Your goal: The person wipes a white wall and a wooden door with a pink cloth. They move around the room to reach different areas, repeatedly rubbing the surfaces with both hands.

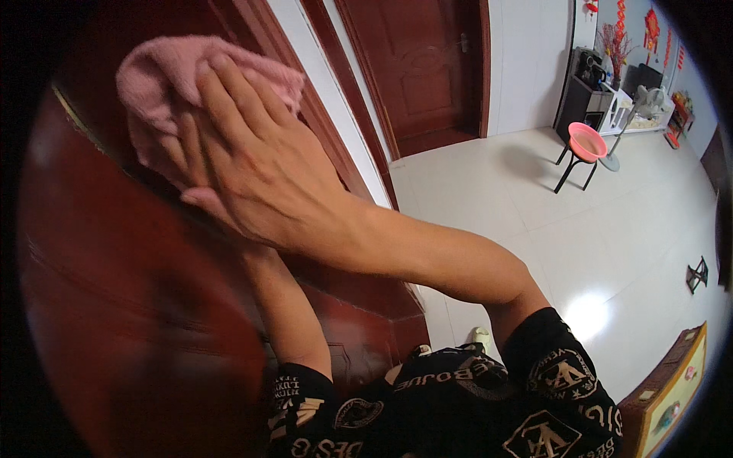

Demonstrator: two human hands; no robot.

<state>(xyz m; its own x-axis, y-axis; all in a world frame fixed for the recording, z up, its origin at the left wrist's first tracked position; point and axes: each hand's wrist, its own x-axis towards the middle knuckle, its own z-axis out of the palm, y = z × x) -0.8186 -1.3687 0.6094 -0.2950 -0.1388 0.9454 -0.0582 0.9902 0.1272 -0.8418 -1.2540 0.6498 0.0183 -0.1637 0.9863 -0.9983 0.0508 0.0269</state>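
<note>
A pink cloth [166, 74] lies bunched against a dark red wooden door frame at the upper left. My right hand [257, 137] presses on it from above, its fingers spread over the folds. Beneath and partly behind it is my left hand [192, 154], touching the cloth's lower part; much of that hand is hidden. Whether its fingers grip the fabric is hard to see. Below both hands stands a glossy dark red wooden door panel [143, 257].
A pink basin [587, 142] rests on a black-legged stool [564, 176] on the tiled floor. Behind it are a dark cabinet [578, 106] and a fan [650, 103]. A closed red door [424, 74] is at the top; a framed picture [676, 395] is at the lower right.
</note>
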